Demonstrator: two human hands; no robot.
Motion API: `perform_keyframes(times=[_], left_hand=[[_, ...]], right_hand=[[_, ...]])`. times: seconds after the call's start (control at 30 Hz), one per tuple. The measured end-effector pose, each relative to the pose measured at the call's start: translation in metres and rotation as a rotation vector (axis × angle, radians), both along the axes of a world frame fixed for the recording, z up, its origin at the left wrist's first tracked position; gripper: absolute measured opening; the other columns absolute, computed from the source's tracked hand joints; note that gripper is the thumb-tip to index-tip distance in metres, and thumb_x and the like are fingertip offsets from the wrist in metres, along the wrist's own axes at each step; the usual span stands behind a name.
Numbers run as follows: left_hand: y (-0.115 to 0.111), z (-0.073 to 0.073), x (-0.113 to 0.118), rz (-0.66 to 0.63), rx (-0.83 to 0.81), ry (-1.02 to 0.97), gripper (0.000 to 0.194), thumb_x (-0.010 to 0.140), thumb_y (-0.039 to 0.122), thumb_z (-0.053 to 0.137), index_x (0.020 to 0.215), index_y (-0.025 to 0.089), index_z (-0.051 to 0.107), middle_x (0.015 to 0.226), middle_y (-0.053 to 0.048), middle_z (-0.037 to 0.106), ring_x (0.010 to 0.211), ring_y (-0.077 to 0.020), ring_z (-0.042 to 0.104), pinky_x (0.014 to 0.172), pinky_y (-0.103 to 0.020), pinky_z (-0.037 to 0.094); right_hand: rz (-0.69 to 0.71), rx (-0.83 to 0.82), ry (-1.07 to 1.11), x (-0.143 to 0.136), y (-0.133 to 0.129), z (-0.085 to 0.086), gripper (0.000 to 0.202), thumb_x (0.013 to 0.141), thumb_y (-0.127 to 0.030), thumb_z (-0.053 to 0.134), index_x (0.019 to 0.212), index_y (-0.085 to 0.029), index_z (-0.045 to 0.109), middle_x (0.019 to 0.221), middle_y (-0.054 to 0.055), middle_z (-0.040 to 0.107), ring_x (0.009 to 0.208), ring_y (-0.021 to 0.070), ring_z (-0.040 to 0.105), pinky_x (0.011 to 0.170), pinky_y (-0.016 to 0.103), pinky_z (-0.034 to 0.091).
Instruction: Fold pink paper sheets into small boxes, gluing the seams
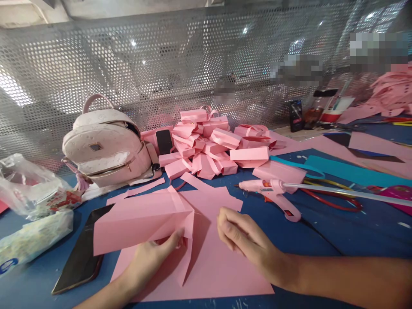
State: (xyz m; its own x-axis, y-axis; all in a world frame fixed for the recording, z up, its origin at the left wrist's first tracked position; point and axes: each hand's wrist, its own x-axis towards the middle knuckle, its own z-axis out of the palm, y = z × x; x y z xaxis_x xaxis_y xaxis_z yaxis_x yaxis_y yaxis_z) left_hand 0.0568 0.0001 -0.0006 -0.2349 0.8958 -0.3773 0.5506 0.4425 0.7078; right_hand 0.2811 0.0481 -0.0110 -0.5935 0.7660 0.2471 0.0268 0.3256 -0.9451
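My left hand (154, 253) grips a folded piece of pink paper (135, 214), its thumb pressed on a flap near the creased end. The fingers behind the paper are mostly hidden. Below lies a large flat pink sheet (222, 279) on the blue table. Over that sheet's right side hovers my right hand (241, 236), fingers curled in; whether anything is inside them I cannot make out. A pink glue gun (267, 191) with a long clear glue stick (341, 191) rests to the right, beyond my right hand, its nozzle pointing left.
Many folded pink paper boxes (209, 146) are heaped at the back. A backpack (106, 146), a black phone (83, 251) and plastic bags (35, 240) stand on the left. Teal strips (354, 169) and pink scissors handles (395, 197) lie right. A perforated metal screen (180, 56) closes the back.
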Motion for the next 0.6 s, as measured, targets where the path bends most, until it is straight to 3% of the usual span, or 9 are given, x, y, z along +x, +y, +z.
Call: perform_keyframes(times=[0.13, 0.3, 0.37, 0.47, 0.53, 0.6], left_hand=[[0.000, 0.000, -0.001, 0.004, -0.001, -0.010, 0.059, 0.075, 0.074, 0.052, 0.073, 0.022, 0.079, 0.092, -0.006, 0.079, 0.104, -0.0347, 0.068, 0.088, -0.035, 0.054], [0.000, -0.001, -0.004, 0.037, -0.015, 0.018, 0.047, 0.081, 0.061, 0.051, 0.073, 0.024, 0.080, 0.092, -0.002, 0.080, 0.103, -0.0323, 0.069, 0.084, -0.031, 0.055], [-0.001, -0.002, -0.005, 0.046, 0.003, 0.029, 0.046, 0.081, 0.060, 0.051, 0.072, 0.025, 0.079, 0.091, -0.001, 0.080, 0.100, -0.0310, 0.070, 0.081, -0.029, 0.056], [-0.001, -0.003, -0.006, 0.049, 0.006, 0.033, 0.046, 0.081, 0.060, 0.049, 0.071, 0.026, 0.079, 0.088, -0.001, 0.080, 0.097, -0.0299, 0.071, 0.078, -0.028, 0.058], [0.000, -0.003, -0.006, 0.047, 0.006, 0.033, 0.046, 0.082, 0.060, 0.050, 0.071, 0.025, 0.079, 0.087, -0.002, 0.080, 0.096, -0.0295, 0.072, 0.079, -0.028, 0.058], [0.001, -0.002, -0.006, 0.062, 0.026, 0.062, 0.044, 0.081, 0.059, 0.053, 0.069, 0.025, 0.078, 0.083, -0.002, 0.079, 0.094, -0.0290, 0.072, 0.079, -0.026, 0.058]], right_hand=[[-0.071, -0.006, -0.017, -0.003, 0.011, 0.009, 0.035, 0.098, -0.049, 0.050, 0.078, -0.020, 0.048, 0.067, -0.003, 0.052, 0.051, 0.0076, 0.043, 0.045, 0.021, 0.035], [-0.091, -0.032, -0.136, -0.004, 0.028, 0.000, 0.037, 0.085, -0.052, 0.068, 0.072, -0.018, 0.062, 0.063, 0.001, 0.066, 0.052, 0.0112, 0.058, 0.044, 0.022, 0.041], [-0.085, 0.082, -0.206, -0.003, 0.034, -0.006, 0.032, 0.086, -0.048, 0.069, 0.073, -0.018, 0.069, 0.066, 0.002, 0.070, 0.058, 0.0129, 0.062, 0.052, 0.024, 0.046], [-0.051, 0.411, -0.309, 0.000, 0.041, -0.012, 0.022, 0.089, -0.041, 0.068, 0.079, -0.023, 0.077, 0.076, 0.003, 0.072, 0.074, 0.0165, 0.064, 0.069, 0.029, 0.048], [-0.030, 0.552, -0.371, 0.000, 0.044, -0.015, 0.020, 0.093, -0.037, 0.064, 0.085, -0.026, 0.079, 0.082, 0.004, 0.071, 0.080, 0.0175, 0.064, 0.070, 0.030, 0.046], [0.001, 0.593, -0.417, 0.000, 0.046, -0.016, 0.021, 0.096, -0.034, 0.059, 0.090, -0.027, 0.079, 0.086, 0.004, 0.071, 0.081, 0.0173, 0.064, 0.068, 0.028, 0.046]])
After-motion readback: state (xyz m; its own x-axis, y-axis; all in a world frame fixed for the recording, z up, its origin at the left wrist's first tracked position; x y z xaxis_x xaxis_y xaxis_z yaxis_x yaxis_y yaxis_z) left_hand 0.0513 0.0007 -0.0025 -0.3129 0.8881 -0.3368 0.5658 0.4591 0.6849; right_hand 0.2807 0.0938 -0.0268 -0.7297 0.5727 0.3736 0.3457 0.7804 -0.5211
